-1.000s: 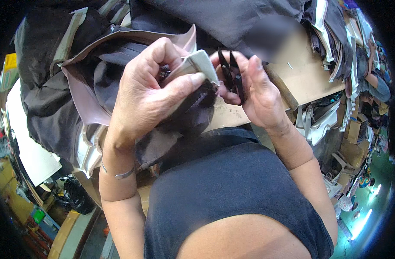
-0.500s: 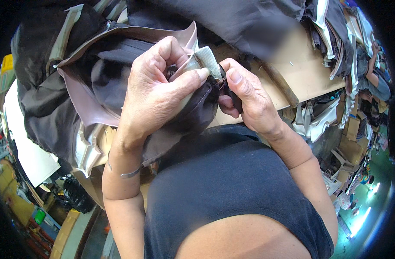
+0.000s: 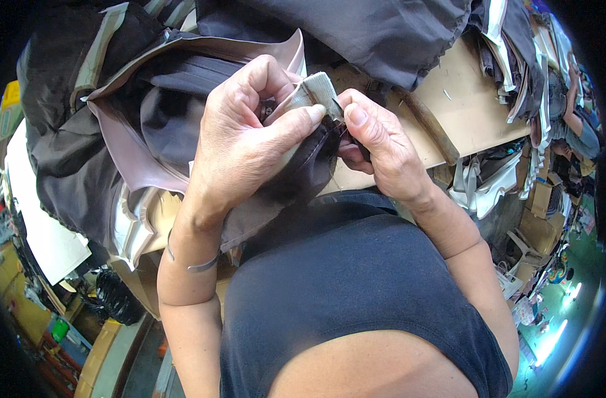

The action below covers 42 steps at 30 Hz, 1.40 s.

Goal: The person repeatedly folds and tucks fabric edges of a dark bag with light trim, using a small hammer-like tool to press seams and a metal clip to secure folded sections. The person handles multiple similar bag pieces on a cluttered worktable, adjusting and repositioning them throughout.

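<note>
Left hand [image 3: 240, 142] has the pale band [image 3: 321, 87] of a dark garment [image 3: 300, 171] pinched between thumb and fingers; garment hangs below, at the table's [image 3: 479, 109] near edge. Right hand [image 3: 386, 146] has fingers curled around black snips [image 3: 362, 150], mostly hidden, at the band's right end. Can't tell blade opening. Wooden stick [image 3: 430, 127] lies on the table, right of the hands.

best open bit imo is the bare tan surface [image 3: 479, 119] right of the wooden handle [image 3: 430, 128], a hand could slide over there. that handle lies slantwise between it and the right hand [image 3: 390, 149] tho. dark cloth [image 3: 363, 33] blocks the far side, stacked pieces [image 3: 523, 73] the right, heaped fabric [image 3: 64, 159] the left. barely any gap between the right and left hand [image 3: 240, 142].
</note>
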Tool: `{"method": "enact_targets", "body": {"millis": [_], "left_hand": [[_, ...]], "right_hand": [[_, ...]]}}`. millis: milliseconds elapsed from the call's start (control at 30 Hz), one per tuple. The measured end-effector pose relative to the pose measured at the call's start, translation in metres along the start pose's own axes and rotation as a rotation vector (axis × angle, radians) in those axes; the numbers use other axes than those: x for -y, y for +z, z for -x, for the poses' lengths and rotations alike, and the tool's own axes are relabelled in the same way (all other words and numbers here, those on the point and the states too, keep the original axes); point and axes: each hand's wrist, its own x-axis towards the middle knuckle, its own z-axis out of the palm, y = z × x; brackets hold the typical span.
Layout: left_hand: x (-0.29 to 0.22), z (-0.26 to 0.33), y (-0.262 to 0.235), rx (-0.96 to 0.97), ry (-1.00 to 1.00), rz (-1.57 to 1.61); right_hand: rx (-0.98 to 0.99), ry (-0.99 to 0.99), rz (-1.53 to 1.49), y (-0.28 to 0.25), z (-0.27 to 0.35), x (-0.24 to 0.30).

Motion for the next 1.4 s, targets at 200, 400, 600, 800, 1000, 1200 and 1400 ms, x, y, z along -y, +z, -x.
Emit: {"method": "enact_targets", "body": {"millis": [200,400,600,800,1000,1200,1400], "left_hand": [[0.003,-0.002,0.001,0.013,-0.004,0.04],[0.005,-0.001,0.002,-0.033,-0.037,0.1],[0.009,-0.001,0.005,0.036,-0.007,0.199],[0.014,-0.001,0.01,0.049,0.037,0.158],[0.011,-0.001,0.012,0.111,-0.083,0.182],[0.015,-0.002,0.014,0.13,-0.068,0.172],[0.017,-0.001,0.018,0.142,-0.064,0.184]], "right_hand": [[-0.028,0.027,-0.08,0.001,0.0,-0.004],[0.03,0.03,-0.053,-0.004,-0.001,-0.004],[-0.025,-0.011,0.029,-0.001,-0.001,-0.002],[-0.029,-0.084,0.043,-0.004,-0.007,-0.006],[-0.088,-0.081,-0.051,-0.005,-0.004,-0.015],[-0.06,-0.122,0.045,-0.011,0.001,-0.013],[-0.121,-0.244,0.19,-0.013,0.003,-0.022]]}}
